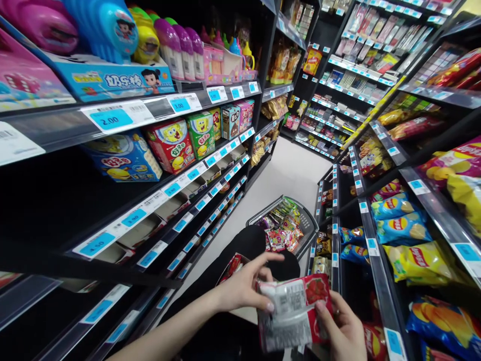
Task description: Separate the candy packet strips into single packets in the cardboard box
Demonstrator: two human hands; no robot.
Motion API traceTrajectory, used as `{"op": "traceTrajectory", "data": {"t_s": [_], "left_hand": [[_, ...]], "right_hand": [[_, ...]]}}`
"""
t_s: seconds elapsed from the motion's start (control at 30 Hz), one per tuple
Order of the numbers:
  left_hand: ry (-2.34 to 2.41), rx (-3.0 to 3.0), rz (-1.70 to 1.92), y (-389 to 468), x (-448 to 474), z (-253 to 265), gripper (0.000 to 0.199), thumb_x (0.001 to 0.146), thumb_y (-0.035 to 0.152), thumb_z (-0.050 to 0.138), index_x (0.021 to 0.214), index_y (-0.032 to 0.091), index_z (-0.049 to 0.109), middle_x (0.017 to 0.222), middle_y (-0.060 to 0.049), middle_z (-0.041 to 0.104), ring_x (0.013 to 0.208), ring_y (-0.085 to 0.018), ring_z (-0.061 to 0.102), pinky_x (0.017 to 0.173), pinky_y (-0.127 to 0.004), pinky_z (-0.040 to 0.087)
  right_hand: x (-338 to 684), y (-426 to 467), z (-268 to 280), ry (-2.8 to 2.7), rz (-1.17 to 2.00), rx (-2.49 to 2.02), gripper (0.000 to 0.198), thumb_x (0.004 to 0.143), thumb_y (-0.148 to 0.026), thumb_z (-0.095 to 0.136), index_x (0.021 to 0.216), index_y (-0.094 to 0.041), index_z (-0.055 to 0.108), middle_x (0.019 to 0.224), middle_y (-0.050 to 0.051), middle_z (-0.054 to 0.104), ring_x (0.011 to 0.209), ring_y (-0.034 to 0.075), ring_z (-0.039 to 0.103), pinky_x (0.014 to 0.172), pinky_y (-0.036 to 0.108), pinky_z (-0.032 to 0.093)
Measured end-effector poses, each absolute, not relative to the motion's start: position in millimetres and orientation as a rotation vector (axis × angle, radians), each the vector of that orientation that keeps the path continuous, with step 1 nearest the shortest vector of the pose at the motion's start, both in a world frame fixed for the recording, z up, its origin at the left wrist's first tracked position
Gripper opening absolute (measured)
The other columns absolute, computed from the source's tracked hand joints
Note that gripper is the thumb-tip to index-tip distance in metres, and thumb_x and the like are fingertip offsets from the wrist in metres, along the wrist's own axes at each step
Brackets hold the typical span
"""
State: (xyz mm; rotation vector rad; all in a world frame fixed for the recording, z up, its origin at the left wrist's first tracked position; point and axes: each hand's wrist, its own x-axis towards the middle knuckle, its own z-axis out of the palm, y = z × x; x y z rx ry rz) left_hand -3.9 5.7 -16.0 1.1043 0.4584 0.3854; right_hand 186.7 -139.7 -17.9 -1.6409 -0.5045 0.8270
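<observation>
Right hand [343, 326] pinches red packet [289, 306] low in front, print blurred; left hand [244, 283] half-spread, thumb at packet's edge, hold unclear, partly hiding red wrappers [230, 268]; knees [252, 239] block part of basket [313, 220]

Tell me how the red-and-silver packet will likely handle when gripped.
The red-and-silver packet will probably flex, since its wrapper looks like thin film. That glossy surface might slip under a loose grip. Its flattish shape makes rolling unlikely.
</observation>
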Motion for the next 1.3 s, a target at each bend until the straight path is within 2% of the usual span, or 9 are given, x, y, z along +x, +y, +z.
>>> {"op": "traceTrajectory", "data": {"t_s": [0.23,0.4,0.57,0.7,0.83,0.9,1.07,1.2,1.3], "left_hand": [[0.364,1.411,0.107,-3,3,5,0.033,0.071,0.044,0.076,0.091,0.019,0.073,0.081,0.002,0.068,0.074,-0.018,0.060,0.069,-0.024,0.046],[0.567,0.947,0.521,-17,15,-9,0.050,0.071,0.050,0.076,0.104,0.015,0.069,0.088,-0.005,0.072,0.079,-0.022,0.064,0.074,-0.030,0.050],[0.572,0.566,0.699,-33,25,-8,0.056,0.073,0.049,0.075,0.114,0.013,0.064,0.102,-0.014,0.072,0.093,-0.029,0.066,0.079,-0.038,0.053],[0.485,0.667,0.676,-31,18,-7,0.060,0.072,0.034,0.079,0.125,0.014,0.059,0.110,-0.015,0.070,0.106,-0.030,0.063,0.096,-0.043,0.047],[0.420,0.841,0.781,-8,-6,-9,0.097,0.067,0.025,0.084,0.148,0.029,0.029,0.118,-0.010,0.067,0.102,-0.026,0.065,0.093,-0.041,0.049],[0.388,0.944,0.691,5,-17,-6,0.100,0.064,0.020,0.084,0.147,0.034,0.029,0.118,-0.007,0.067,0.092,-0.022,0.068,0.082,-0.037,0.054],[0.519,1.507,0.494,17,-23,5,0.044,0.059,0.010,0.083,0.101,0.022,0.076,0.099,-0.005,0.075,0.087,-0.020,0.066,0.077,-0.025,0.049],[0.637,1.662,0.679,10,-13,2,0.008,0.067,0.022,0.081,0.073,0.016,0.079,0.068,-0.004,0.074,0.063,-0.015,0.063,0.062,-0.022,0.045],[0.686,1.672,0.742,2,-8,4,0.011,0.075,0.020,0.073,0.065,0.015,0.075,0.065,-0.003,0.072,0.061,-0.013,0.060,0.061,-0.022,0.043]], "right_hand": [[188,-103,21,-1.127,0.917,-1.723,0.031,0.078,-0.048,0.067,0.087,-0.020,0.076,0.080,0.007,0.076,0.073,0.022,0.070,0.065,0.026,0.053],[188,-103,16,-0.748,0.402,-1.550,0.057,0.080,-0.054,0.065,0.126,-0.024,0.053,0.121,0.011,0.063,0.103,0.021,0.064,0.089,0.033,0.050],[158,-105,-7,-0.680,0.843,-1.332,0.100,0.067,-0.044,0.081,0.148,-0.030,0.023,0.135,0.014,0.053,0.113,0.026,0.062,0.090,0.036,0.052],[147,-106,-19,-0.570,0.855,-1.248,0.098,0.075,-0.032,0.077,0.150,-0.033,0.015,0.122,0.010,0.067,0.109,0.023,0.066,0.088,0.035,0.054],[162,-121,-27,-0.616,0.783,-1.283,0.063,0.070,-0.031,0.082,0.128,-0.034,0.056,0.115,0.004,0.073,0.102,0.020,0.069,0.084,0.026,0.055],[171,-129,-28,-0.688,0.750,-1.345,0.049,0.067,-0.035,0.084,0.113,-0.031,0.067,0.105,0.003,0.076,0.093,0.019,0.072,0.080,0.024,0.056],[182,-137,-17,-1.093,0.338,-1.574,0.024,0.076,-0.047,0.073,0.087,-0.027,0.078,0.083,0.004,0.079,0.071,0.018,0.073,0.067,0.022,0.053],[180,-134,-8,-1.139,0.251,-1.654,0.033,0.081,-0.054,0.064,0.067,-0.025,0.072,0.062,-0.001,0.071,0.054,0.013,0.065,0.056,0.020,0.046],[178,-133,-6,-1.105,0.248,-1.754,0.040,0.083,-0.058,0.058,0.064,-0.023,0.064,0.052,-0.004,0.061,0.043,0.010,0.055,0.049,0.019,0.040]]}}
